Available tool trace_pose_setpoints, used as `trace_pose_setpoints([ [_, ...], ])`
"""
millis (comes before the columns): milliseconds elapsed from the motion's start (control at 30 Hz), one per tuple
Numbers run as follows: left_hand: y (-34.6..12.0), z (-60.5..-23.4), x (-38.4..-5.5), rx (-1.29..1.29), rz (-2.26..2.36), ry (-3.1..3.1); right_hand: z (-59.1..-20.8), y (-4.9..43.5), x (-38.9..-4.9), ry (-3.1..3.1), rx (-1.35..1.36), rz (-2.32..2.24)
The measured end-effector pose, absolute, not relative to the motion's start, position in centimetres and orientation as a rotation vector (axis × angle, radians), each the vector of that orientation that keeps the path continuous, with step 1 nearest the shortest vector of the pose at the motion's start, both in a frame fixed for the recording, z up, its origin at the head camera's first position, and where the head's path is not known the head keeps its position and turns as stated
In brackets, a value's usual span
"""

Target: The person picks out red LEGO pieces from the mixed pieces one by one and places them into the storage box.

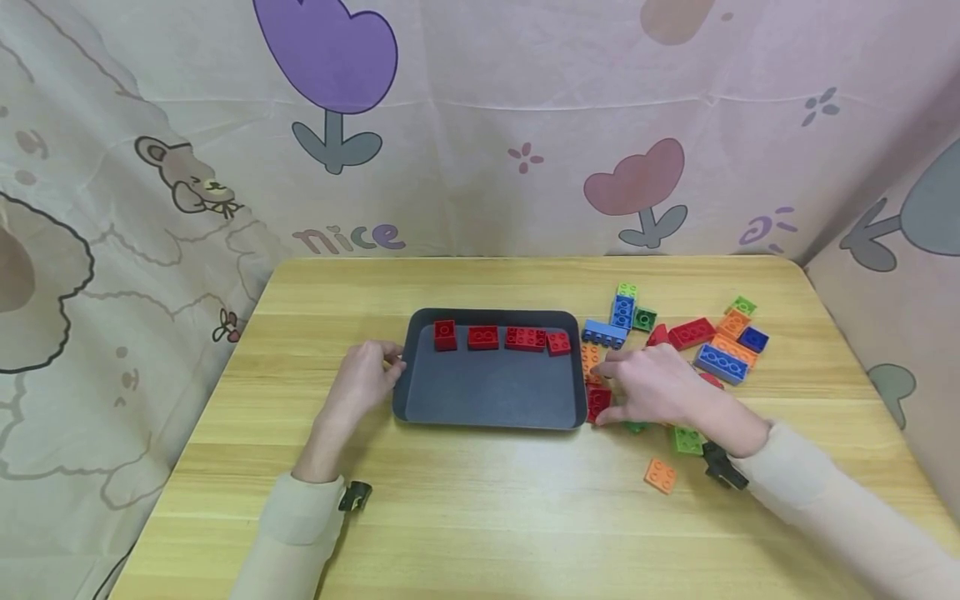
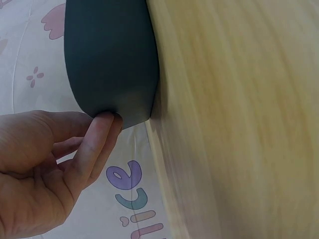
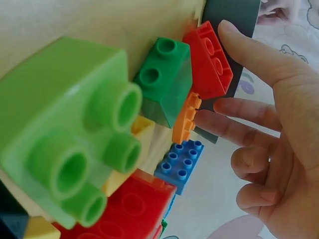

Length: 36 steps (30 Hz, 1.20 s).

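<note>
A dark grey tray (image 1: pixel 491 400) lies on the table, with several red bricks (image 1: pixel 483 337) in a row along its far side. My left hand (image 1: pixel 363 375) pinches the tray's left rim; in the left wrist view the thumb and fingers meet at the tray wall (image 2: pixel 112 64). By the tray's right edge is a red brick (image 3: pixel 207 62). My right hand (image 1: pixel 648 383) reaches over it, thumb and index finger spread on either side. An orange brick (image 3: pixel 187 117) sits by the index fingertip, and a green sloped brick (image 3: pixel 167 74) is close by.
Around and beyond the right hand lie loose bricks: blue bricks (image 1: pixel 603 334), a long red brick (image 1: pixel 692 333) and a light green brick (image 1: pixel 687 440). A flat orange brick (image 1: pixel 661 475) lies nearer the front. A patterned cloth (image 1: pixel 465 167) hangs behind the table.
</note>
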<state>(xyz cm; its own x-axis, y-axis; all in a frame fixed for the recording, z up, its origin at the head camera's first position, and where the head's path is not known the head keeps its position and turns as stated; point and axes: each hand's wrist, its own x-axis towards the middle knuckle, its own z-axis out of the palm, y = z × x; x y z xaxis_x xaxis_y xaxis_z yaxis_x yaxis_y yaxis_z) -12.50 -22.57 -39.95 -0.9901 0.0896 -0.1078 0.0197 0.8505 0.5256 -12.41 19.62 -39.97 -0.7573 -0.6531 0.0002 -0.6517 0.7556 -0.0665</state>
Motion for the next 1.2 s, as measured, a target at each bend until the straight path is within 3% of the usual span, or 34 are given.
trace_pose_setpoints([
  [1200,-22.50,-39.85,-12.39,0.067,0.838,2.874,-39.90,18.83,-12.81,2.818,-1.082,-0.150],
])
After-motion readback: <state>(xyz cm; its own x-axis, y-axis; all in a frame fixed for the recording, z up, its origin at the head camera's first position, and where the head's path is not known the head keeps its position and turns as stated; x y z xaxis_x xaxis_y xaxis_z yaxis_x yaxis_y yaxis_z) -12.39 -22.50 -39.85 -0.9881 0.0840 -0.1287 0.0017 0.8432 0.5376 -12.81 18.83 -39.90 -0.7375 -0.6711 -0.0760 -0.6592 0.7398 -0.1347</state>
